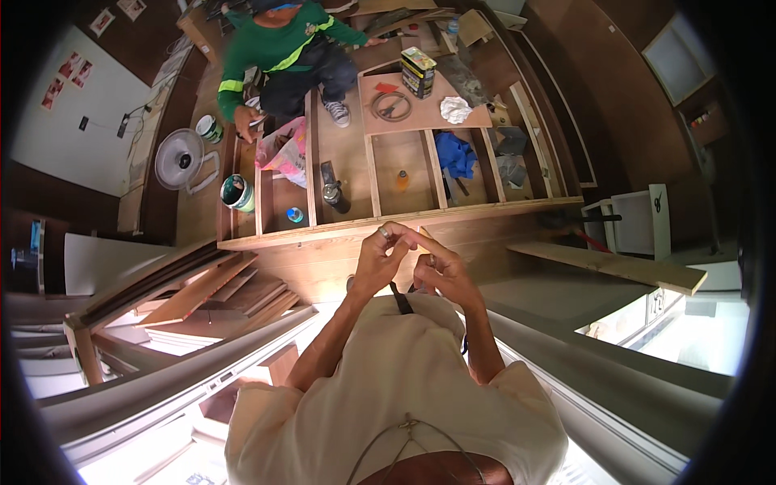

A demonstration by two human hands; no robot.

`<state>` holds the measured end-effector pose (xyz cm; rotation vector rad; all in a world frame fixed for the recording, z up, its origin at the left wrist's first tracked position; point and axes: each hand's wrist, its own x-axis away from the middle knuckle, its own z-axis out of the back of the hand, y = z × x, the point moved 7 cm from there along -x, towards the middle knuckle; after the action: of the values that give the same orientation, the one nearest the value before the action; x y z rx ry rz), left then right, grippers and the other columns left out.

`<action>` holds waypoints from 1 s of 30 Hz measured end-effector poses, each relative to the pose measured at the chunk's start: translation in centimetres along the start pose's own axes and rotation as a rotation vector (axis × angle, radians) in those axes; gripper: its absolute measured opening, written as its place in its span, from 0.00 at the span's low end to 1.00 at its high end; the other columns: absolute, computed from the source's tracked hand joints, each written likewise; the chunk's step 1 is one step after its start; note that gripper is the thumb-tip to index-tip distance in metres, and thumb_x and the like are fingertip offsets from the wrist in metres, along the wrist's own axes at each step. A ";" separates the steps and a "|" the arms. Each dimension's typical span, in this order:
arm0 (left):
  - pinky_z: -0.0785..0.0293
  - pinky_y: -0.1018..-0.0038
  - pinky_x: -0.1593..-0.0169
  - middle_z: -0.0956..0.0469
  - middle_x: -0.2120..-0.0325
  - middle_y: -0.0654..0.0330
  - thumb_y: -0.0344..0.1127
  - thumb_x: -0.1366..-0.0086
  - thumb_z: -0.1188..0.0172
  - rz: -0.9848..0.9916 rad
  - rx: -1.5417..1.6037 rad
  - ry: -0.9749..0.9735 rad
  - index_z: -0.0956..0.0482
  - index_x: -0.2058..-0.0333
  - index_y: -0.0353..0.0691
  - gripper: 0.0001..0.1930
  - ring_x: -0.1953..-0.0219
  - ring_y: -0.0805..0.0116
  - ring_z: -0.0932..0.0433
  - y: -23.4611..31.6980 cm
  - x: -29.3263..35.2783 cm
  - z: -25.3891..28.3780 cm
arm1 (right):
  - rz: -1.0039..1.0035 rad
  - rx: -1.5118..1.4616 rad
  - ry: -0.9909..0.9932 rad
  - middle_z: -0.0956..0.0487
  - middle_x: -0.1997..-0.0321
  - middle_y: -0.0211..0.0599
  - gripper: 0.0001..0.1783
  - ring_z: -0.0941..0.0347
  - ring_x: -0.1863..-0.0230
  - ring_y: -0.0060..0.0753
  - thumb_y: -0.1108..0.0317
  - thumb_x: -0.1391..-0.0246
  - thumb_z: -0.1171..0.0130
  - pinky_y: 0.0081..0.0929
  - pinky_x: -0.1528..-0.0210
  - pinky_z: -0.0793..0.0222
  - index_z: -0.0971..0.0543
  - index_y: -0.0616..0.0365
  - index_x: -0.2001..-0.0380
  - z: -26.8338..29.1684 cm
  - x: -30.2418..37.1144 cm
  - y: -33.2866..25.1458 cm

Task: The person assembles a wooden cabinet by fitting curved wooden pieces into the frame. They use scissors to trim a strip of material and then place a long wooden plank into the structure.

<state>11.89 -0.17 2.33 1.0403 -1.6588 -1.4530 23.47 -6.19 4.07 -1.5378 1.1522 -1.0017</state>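
My left hand (378, 260) and my right hand (447, 276) meet in front of my chest, their fingertips touching. Both are closed, with fingers curled and pinched. A small orange-yellow sliver (423, 234) shows between the fingers, too small to name. Just beyond my hands runs the front edge of a wooden frame (323, 232) divided into open compartments. Inside it lie an orange bottle (402, 180), a dark bottle-like thing (331, 192), a blue-capped container (294, 215) and a blue cloth (455, 154).
A co-worker in a green shirt (267, 48) sits at the far left beside a pink bag (284, 149). A board (396, 121) bears a rectangular can (418, 73) and a coiled hose (390, 106). A fan (179, 160) and paint bucket (238, 192) stand left; a plank (610, 265) juts out right.
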 end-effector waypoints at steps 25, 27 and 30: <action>0.27 0.76 0.58 0.21 0.72 0.62 0.29 0.33 0.46 0.026 -0.055 0.055 0.22 0.64 0.34 0.06 0.65 0.76 0.23 -1.1 -2.5 -2.1 | -0.003 0.078 0.082 0.30 0.81 0.23 0.28 0.34 0.80 0.12 0.73 0.44 0.43 0.14 0.79 0.39 0.29 0.49 0.38 4.3 -1.0 -0.1; 0.27 0.76 0.59 0.21 0.72 0.62 0.29 0.34 0.45 0.018 -0.093 0.055 0.22 0.64 0.34 0.05 0.65 0.76 0.23 -1.1 -2.7 -1.9 | 0.001 0.048 0.102 0.31 0.81 0.23 0.28 0.36 0.80 0.12 0.71 0.44 0.42 0.14 0.79 0.40 0.28 0.48 0.39 4.2 -1.1 -0.2; 0.27 0.77 0.61 0.21 0.72 0.63 0.30 0.34 0.44 0.011 -0.145 0.055 0.23 0.65 0.35 0.05 0.66 0.76 0.23 -1.0 -3.0 -1.6 | 0.029 0.213 0.174 0.32 0.83 0.23 0.27 0.39 0.81 0.13 0.69 0.46 0.38 0.17 0.79 0.41 0.25 0.45 0.41 4.3 -1.3 -0.7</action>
<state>14.78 1.77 1.58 0.9805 -1.4951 -1.5006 27.46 -4.00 3.68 -1.2820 1.1432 -1.2164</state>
